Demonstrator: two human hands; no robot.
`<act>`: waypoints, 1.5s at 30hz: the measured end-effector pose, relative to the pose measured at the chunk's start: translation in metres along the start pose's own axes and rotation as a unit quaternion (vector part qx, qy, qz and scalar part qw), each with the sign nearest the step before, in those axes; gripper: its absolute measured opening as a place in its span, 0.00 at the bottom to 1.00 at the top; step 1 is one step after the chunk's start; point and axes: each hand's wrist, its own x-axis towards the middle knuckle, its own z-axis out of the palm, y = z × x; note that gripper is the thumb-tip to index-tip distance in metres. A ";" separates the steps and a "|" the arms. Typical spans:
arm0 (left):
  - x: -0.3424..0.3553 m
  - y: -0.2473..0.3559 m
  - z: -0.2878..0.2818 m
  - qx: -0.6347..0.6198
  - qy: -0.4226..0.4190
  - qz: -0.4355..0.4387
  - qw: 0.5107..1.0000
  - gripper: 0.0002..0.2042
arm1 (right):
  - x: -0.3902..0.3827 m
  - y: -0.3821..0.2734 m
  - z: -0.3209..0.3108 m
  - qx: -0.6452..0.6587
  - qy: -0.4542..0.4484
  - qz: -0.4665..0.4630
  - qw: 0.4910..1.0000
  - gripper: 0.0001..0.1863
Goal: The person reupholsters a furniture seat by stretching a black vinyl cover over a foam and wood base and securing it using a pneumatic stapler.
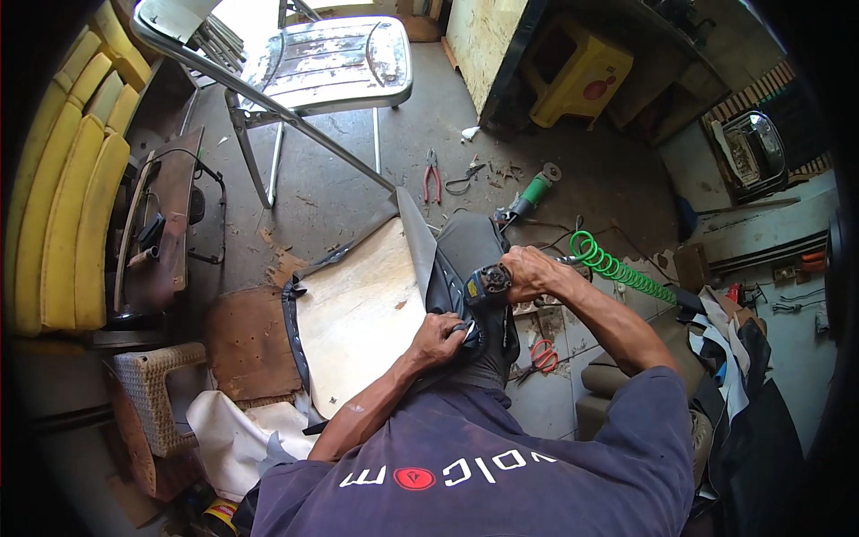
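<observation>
A pale wooden seat panel (362, 304) rests across my lap, tilted, with dark grey upholstery fabric (413, 234) wrapped over its edges. On the panel's right side my left hand (437, 340) is closed, pinching the folded edge of that fabric. My right hand (530, 271) grips a black air staple gun (489, 283), its round head just above the fabric and a little beyond my left fingers. A green coiled air hose (617, 266) runs from near my right wrist toward the right. The gun's handle is mostly hidden by my fingers.
On the floor ahead lie red-handled pliers (432, 176), a green angle grinder (537, 190) and scraps. Red-handled scissors (541, 358) lie right of my leg. A metal folding chair (335, 67) stands far left. Yellow cushions (67, 215) line the left; a yellow stool (582, 76) is far right.
</observation>
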 end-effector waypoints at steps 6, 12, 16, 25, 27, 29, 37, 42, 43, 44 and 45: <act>0.003 0.006 -0.001 0.018 0.005 0.013 1.000 0.10 | -0.003 0.022 0.026 -0.007 0.147 -0.035 0.988 0.14; -0.015 0.048 -0.013 0.228 0.255 0.056 0.938 0.17 | -0.029 0.027 0.042 0.147 0.201 0.148 0.957 0.15; -0.080 0.052 -0.028 0.125 0.161 -0.286 0.936 0.20 | -0.074 0.032 0.143 0.247 0.399 0.226 0.854 0.15; -0.022 0.051 -0.008 0.290 -0.042 -0.012 0.956 0.15 | -0.118 -0.002 0.319 0.194 0.290 0.364 0.864 0.20; 0.014 0.036 -0.012 0.282 -0.098 0.029 0.954 0.12 | -0.113 -0.004 0.311 0.228 0.308 0.354 0.853 0.20; 0.052 0.030 -0.008 0.231 -0.106 0.072 0.964 0.11 | -0.115 -0.017 0.275 0.255 0.288 0.381 0.841 0.18; 0.077 -0.006 0.037 0.321 0.086 0.103 0.937 0.12 | -0.138 -0.036 0.165 0.290 0.415 0.322 0.800 0.22; 0.067 -0.027 0.057 0.134 0.099 -0.083 0.983 0.15 | -0.119 -0.042 0.128 0.285 0.443 0.226 0.819 0.20; 0.071 -0.025 0.055 0.115 0.108 -0.085 0.984 0.14 | -0.114 -0.043 0.123 0.274 0.447 0.221 0.822 0.19; 0.073 -0.022 0.055 0.129 0.109 -0.079 0.983 0.14 | -0.112 -0.043 0.119 0.263 0.451 0.215 0.825 0.18; 0.074 -0.019 0.055 0.142 0.109 -0.074 0.981 0.14 | -0.111 -0.041 0.119 0.254 0.441 0.225 0.831 0.18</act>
